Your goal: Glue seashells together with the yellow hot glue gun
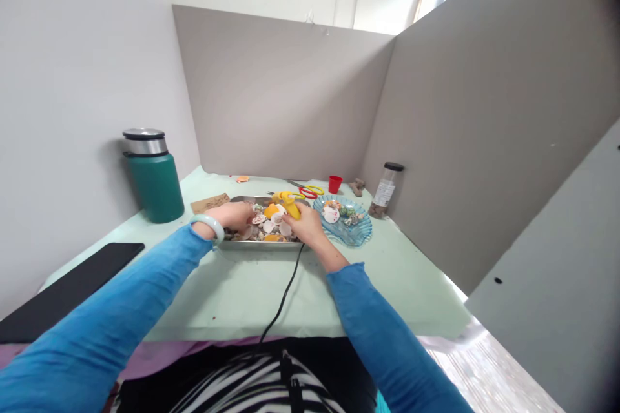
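A metal tray [242, 243] full of seashells [269, 226] lies on the pale green table. My right hand [306, 224] is wrapped round a yellow glue gun [287, 202] over the tray's right part; its black cord [282, 300] runs back toward me. My left hand [233, 215] rests on the tray's left end among the shells, fingers curled, and what they hold is hidden. A pale bangle [211, 226] circles that wrist. Both sleeves are blue.
A blue glass dish [356, 233] with a few shells sits right of the tray. Behind are red-and-yellow scissors [309, 191], a red cup [334, 184], a clear jar [386, 190]. A green flask [154, 176] stands left, a black pad [68, 287] near left. Grey partitions surround.
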Available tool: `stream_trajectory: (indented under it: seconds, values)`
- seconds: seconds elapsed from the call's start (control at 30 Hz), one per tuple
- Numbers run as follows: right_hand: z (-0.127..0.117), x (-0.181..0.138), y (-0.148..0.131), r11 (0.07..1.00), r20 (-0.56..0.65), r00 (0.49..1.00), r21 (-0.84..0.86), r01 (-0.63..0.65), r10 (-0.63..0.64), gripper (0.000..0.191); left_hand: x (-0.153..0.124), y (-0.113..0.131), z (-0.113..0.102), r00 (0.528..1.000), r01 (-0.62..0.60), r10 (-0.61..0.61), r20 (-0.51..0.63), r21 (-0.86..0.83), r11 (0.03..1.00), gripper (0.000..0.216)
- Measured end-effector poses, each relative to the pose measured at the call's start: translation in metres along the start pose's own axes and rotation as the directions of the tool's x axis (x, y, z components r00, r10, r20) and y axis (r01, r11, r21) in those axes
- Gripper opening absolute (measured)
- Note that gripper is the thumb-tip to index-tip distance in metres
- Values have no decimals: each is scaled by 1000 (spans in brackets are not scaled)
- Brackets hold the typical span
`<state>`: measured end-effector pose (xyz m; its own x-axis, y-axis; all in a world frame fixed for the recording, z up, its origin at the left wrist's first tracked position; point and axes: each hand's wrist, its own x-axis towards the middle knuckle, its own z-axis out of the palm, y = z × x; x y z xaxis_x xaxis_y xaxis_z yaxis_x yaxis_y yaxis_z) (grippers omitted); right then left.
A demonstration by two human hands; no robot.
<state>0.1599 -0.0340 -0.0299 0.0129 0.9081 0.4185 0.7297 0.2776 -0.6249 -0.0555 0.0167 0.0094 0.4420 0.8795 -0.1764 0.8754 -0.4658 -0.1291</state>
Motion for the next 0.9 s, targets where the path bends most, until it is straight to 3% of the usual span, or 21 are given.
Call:
stream_trajectory:
  seconds: [0.1,0.23,0.37,0.5,0.67,0.9]
  values:
    - [-1,0,-1,1000,-8,1000,-5,4,-4,21,-3,-1,-6,999,-17,16,-37,-23,1000,21]
    - [-1,-1,0,999,5,1000,41,7,-7,17,-11,2,-14,996,-75,67,-54,-177,981,15]
    - [-1,-1,1,993,8,1000,120,-5,4,15,-11,9,-15,980,-163,129,-151,-241,957,19]
    - [0,-1,2,989,-3,1000,145,-14,14,14,-4,23,-8,966,-172,111,-232,-264,949,27]
    - [0,0,2,991,-18,1000,128,-23,25,16,2,42,-5,962,-163,96,-257,-254,953,28]
    - [3,3,4,978,-2,998,196,-65,66,26,-2,51,-10,948,-95,-60,-314,-455,886,33]
